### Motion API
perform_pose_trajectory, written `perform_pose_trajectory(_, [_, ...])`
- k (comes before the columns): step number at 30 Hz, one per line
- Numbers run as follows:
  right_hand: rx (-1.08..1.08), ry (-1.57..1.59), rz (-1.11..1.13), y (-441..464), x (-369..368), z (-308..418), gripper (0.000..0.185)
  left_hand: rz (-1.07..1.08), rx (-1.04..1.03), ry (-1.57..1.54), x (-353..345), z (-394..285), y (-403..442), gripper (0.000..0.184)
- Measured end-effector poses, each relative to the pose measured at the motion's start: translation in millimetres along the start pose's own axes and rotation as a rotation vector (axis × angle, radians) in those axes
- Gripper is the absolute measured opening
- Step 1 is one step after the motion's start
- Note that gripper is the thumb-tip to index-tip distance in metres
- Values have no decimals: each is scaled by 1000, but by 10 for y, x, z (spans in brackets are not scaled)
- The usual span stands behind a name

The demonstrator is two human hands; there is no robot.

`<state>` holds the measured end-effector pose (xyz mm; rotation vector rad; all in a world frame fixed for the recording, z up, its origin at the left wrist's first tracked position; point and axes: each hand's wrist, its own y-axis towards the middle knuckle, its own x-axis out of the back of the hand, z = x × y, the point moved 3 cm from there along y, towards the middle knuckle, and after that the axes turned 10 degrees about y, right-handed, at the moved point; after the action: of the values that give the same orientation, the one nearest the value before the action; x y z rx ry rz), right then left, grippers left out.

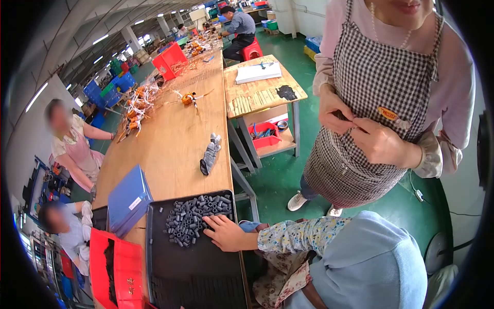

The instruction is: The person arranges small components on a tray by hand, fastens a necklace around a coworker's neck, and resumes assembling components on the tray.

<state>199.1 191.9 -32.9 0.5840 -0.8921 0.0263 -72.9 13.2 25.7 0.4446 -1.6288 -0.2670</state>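
Observation:
My right hand (226, 234), in a floral sleeve, reaches from the lower right over the near edge of a black tray (180, 268). The fingers lie apart on the right side of a loose heap of short dark-grey tubes (188, 219). No tube shows lifted in them. A few tubes lie separate at the heap's left. Rows of dark pieces line the tray's bottom end, too dim to make out. My left hand is out of view.
A blue folder (128, 203) and red bin (121, 270) stand left of the tray. Beyond lie a grey glove (210, 154) and wired copper coils (189, 99). A person in a checked apron (375, 103) stands at right, hands together. Two people work across the table.

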Motion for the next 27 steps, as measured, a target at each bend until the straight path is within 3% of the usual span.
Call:
perform_pose_trajectory(3, [7, 63, -36, -21, 24, 43, 34, 99, 121, -94, 60, -143, 38, 39])
perform_pose_trajectory(5, [25, 52, -128, -32, -2, 49, 32, 53, -165, -35, -71, -195, 63, 37])
perform_pose_trajectory(13, [129, 200, -62, -67, -124, 4, 34, 93, -73, -359, 52, -159, 57, 24])
perform_pose_trajectory(15, [133, 205, -32, -66, -152, 7, 34, -21, 96, -400, 135, -111, 27, 26])
perform_pose_trajectory(16, [119, 151, -109, -64, -145, 13, 34, -67, -60, -161, 102, 8, 21, 27])
perform_pose_trajectory(17, [104, 98, -184, -72, -135, 20, 33, -66, -54, -159, 68, 48, -13, 27])
perform_pose_trajectory(23, [87, 105, 16, -108, -75, 65, 34, 44, -30, -218, 80, -18, -55, 21])
perform_pose_trajectory(27, [101, 141, -7, -110, -67, 49, 34, 4, -53, -343, 116, -80, -48, 20])
